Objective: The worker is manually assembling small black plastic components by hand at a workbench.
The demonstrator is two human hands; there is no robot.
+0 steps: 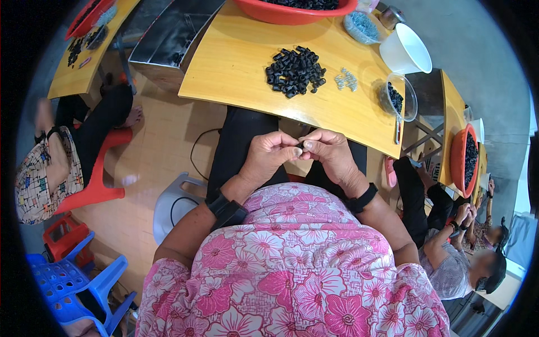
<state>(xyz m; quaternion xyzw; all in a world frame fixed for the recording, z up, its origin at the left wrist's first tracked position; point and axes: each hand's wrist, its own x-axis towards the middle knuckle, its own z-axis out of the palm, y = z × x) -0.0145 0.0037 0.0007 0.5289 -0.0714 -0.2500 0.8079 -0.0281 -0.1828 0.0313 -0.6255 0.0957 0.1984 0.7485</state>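
My left hand (pixel 265 158) and my right hand (pixel 332 155) meet over my lap, just off the table's near edge. Between their pinched fingertips is a small black part (pixel 301 145), mostly covered by the fingers, so its exact shape cannot be made out. On the yellow wooden table (pixel 224 67) in front of me lies a heap of short black plastic pieces (pixel 295 72). To its right is a small pile of clear little pieces (pixel 346 80). A clear round tub (pixel 410 100) farther right holds more small black pieces, with a slim metal-tipped tool (pixel 398 130) beside it.
At the table's far side stand a red basin (pixel 297 16) of black pieces, a tub of clear pieces (pixel 362 27) and a white bucket (pixel 405 49). Other people sit at tables left and right. A grey stool (pixel 177 205) and blue chair (pixel 84 281) stand on the left.
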